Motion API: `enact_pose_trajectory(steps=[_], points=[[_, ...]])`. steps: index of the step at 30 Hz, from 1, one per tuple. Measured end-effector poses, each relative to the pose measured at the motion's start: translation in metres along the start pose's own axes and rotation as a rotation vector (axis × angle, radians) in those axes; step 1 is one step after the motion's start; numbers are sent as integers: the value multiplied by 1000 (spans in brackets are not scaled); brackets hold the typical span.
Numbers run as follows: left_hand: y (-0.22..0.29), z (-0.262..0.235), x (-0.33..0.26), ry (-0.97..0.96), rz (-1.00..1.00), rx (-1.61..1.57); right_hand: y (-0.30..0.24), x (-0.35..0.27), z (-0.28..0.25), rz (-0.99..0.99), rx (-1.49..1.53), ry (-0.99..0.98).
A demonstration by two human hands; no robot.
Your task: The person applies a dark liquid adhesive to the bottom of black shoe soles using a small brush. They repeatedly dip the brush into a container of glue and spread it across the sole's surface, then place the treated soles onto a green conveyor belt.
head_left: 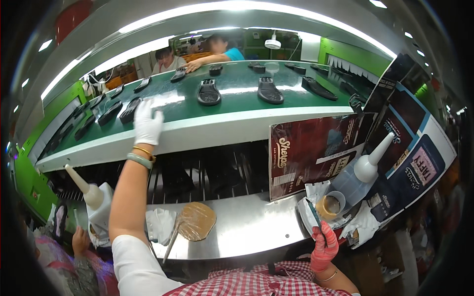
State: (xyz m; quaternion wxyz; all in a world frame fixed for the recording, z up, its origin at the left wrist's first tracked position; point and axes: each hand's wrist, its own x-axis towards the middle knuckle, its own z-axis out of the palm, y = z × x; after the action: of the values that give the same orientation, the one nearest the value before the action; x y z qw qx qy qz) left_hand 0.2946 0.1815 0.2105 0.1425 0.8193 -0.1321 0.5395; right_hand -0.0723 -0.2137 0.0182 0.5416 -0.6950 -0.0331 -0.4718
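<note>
My left hand, in a white glove, reaches over the front rim of the green conveyor belt. Its fingers are stretched out with the thumb apart, against or just beside the right edge of a black shoe sole. Whether they touch it is hard to see. My right hand, in a pink-red glove, is closed round a thin dark-handled brush. The brush slants up beside a small cup with a yellowish inside.
More black soles lie along the belt. A white nozzle bottle stands left, a clear nozzle bottle right, before printed cardboard. A plastic-wrapped tan pad lies on the metal ledge. Across the belt, a co-worker's arm touches a sole.
</note>
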Motion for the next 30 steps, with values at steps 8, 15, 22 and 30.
enact_pose_trajectory(steps=[8,15,22,30], points=[[-145,3,56,-634,-689,331,1,3,8,222,22,71],[-175,37,51,-712,-467,141,-4,3,-3,314,-47,146],[-68,-24,19,24,-781,-780,-6,21,-18,542,101,337],[162,-136,-212,-370,-120,-774,-4,85,-48,524,-44,338]])
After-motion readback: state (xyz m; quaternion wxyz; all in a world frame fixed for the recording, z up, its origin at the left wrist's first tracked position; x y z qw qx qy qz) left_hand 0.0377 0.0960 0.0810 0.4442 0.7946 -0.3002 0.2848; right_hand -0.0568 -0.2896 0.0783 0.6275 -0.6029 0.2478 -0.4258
